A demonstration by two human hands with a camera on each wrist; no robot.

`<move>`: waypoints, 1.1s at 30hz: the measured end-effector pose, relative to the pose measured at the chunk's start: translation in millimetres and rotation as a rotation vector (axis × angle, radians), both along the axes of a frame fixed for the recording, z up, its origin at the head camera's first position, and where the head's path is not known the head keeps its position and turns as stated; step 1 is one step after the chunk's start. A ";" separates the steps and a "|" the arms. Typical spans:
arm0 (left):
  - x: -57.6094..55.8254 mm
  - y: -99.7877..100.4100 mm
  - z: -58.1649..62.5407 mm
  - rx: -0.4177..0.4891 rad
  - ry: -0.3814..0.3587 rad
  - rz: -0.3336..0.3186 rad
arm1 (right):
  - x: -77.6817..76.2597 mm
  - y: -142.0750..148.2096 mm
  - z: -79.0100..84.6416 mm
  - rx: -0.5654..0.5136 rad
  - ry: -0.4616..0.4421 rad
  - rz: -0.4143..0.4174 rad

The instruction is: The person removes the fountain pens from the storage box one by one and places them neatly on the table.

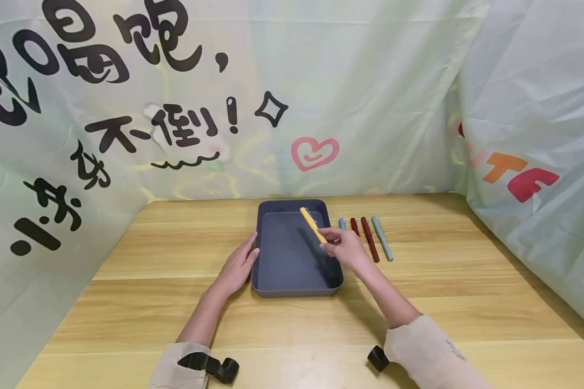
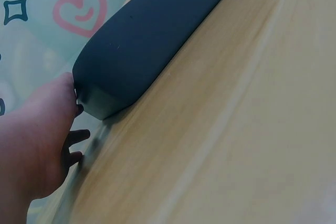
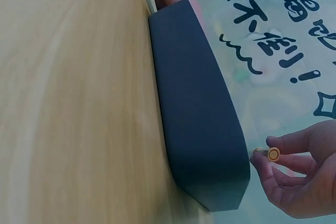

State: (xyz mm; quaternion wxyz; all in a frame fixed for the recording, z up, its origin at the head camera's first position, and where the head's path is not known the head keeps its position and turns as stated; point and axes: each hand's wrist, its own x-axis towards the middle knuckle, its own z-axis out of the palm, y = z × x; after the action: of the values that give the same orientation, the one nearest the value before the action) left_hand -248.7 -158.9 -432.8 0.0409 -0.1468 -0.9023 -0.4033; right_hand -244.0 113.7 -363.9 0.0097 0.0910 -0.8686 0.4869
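A dark grey-blue rectangular tray (image 1: 282, 254) stands on the table. Along its left side rests my left hand (image 1: 236, 267), fingers fairly straight against the outer wall; the left wrist view shows this hand (image 2: 44, 135) at the tray's corner. Over the tray's right part, my right hand (image 1: 346, 249) pinches a yellow pen (image 1: 310, 220) by its lower end, the pen tilted with its clip end up and to the left. In the right wrist view the yellow pen's round end (image 3: 273, 154) pokes out between thumb and fingers.
Right of the tray, several pens lie side by side on the wooden table (image 1: 448, 270): a blue pen (image 1: 342, 222) partly behind my right hand, two dark red pens (image 1: 370, 240) and a light teal pen (image 1: 382, 239). Printed curtains (image 1: 370, 108) hang at the back and sides.
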 end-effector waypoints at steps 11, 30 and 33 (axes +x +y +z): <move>0.9 -0.8 0.4 -0.003 -0.003 -0.005 | 1.6 18.9 4.0 0.017 0.003 -0.023; -0.1 -0.3 0.1 0.010 -0.001 -0.005 | -2.2 52.5 3.5 -0.033 0.008 -0.060; 0.0 -0.4 0.1 0.008 -0.006 -0.005 | -2.3 58.9 3.4 -0.030 -0.005 -0.071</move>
State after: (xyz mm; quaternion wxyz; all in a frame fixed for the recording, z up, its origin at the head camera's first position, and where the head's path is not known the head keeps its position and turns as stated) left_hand -248.7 -159.4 -432.7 0.0377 -0.1479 -0.9004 -0.4073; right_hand -246.2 172.6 -360.5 0.0261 0.0589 -0.8640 0.4993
